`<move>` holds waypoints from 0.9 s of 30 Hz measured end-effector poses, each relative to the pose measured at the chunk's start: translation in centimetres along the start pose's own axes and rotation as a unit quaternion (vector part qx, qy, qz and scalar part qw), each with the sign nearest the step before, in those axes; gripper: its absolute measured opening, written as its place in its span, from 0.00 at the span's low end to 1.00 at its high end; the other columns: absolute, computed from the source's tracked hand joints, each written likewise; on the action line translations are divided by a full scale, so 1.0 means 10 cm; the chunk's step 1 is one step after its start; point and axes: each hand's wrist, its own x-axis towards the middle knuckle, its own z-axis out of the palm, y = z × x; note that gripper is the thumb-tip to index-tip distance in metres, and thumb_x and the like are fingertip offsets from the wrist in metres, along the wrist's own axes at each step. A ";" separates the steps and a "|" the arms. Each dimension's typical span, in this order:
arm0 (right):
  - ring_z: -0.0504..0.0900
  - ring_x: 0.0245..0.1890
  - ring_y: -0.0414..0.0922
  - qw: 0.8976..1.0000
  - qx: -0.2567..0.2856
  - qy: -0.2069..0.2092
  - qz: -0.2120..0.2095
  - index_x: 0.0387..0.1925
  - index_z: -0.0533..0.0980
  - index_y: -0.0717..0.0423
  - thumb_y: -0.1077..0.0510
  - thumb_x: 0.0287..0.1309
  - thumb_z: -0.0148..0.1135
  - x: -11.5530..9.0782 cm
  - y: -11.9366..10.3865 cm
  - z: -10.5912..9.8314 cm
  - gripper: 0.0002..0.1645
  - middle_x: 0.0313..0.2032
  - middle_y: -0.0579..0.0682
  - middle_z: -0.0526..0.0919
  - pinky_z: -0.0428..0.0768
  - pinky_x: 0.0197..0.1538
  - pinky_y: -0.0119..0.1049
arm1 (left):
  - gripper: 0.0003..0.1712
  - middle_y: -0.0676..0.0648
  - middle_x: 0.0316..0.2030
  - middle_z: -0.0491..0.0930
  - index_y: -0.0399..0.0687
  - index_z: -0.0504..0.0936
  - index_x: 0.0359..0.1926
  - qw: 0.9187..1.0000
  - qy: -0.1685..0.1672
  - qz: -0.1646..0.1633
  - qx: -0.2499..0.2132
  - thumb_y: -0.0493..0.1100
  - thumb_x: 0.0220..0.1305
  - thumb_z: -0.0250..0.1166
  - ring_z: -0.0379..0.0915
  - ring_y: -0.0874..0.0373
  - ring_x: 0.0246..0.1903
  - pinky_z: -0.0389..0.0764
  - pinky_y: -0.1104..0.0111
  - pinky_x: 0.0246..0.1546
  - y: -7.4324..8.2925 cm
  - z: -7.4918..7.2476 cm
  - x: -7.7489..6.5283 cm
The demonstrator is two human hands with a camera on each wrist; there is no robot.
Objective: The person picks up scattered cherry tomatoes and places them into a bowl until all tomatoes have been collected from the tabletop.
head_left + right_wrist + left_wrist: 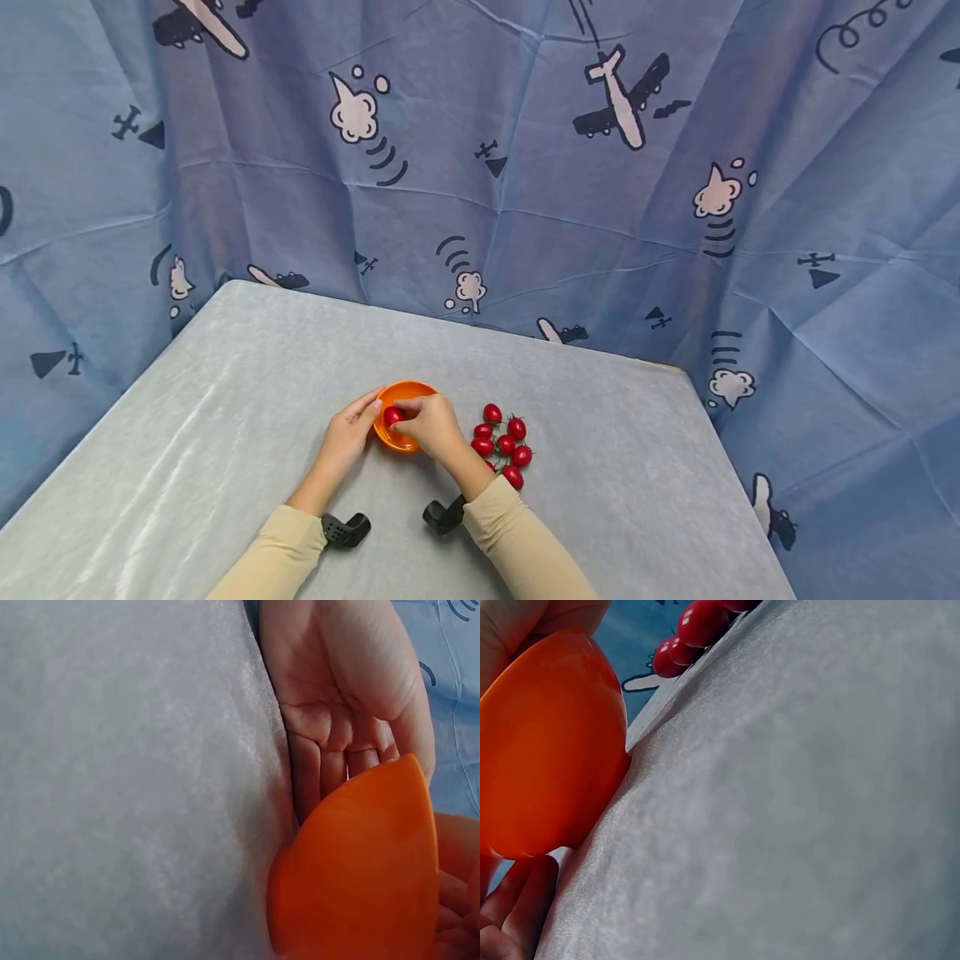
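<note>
Your right hand pinches a red cherry tomato between thumb and fingertips, inside an orange bowl. Your left hand grips the bowl's rim at nine o'clock. Between three and four o'clock from the bowl, more cherry tomatoes cluster on a pale cloth-covered table. At twelve o'clock, behind the table, hangs a blue airplane-print curtain.
</note>
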 end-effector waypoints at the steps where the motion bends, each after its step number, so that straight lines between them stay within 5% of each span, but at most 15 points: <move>1: 0.83 0.51 0.51 1.000 0.000 -0.003 0.001 0.46 0.86 0.60 0.61 0.50 0.76 0.00 0.00 0.00 0.19 0.44 0.55 0.89 0.86 0.50 0.37 | 0.26 0.44 0.68 0.72 0.47 0.73 0.68 1.000 0.000 0.000 0.000 0.52 0.75 0.55 0.64 0.50 0.71 0.67 0.55 0.71 0.00 0.00 0.00; 12: 0.82 0.49 0.50 0.999 -0.025 -0.036 0.006 0.44 0.87 0.59 0.60 0.47 0.78 0.04 0.02 -0.01 0.19 0.42 0.53 0.90 0.82 0.54 0.40 | 0.26 0.43 0.68 0.72 0.45 0.74 0.68 1.000 0.004 0.004 0.005 0.51 0.74 0.56 0.64 0.49 0.71 0.67 0.55 0.71 -0.02 0.00 0.01; 19: 0.82 0.45 0.46 0.998 -0.023 -0.049 0.011 0.44 0.87 0.60 0.61 0.47 0.78 0.06 0.03 -0.01 0.20 0.40 0.52 0.90 0.84 0.47 0.33 | 0.27 0.44 0.69 0.70 0.45 0.73 0.68 1.000 -0.002 0.004 -0.004 0.51 0.75 0.56 0.62 0.50 0.72 0.66 0.56 0.71 -0.02 0.00 0.01; 27: 0.84 0.51 0.50 0.999 0.006 -0.039 0.001 0.47 0.85 0.62 0.61 0.47 0.78 0.04 0.04 -0.02 0.22 0.43 0.54 0.90 0.83 0.54 0.38 | 0.26 0.44 0.68 0.72 0.45 0.74 0.68 1.000 0.005 0.004 0.005 0.51 0.75 0.56 0.64 0.49 0.70 0.67 0.55 0.71 -0.02 0.00 0.01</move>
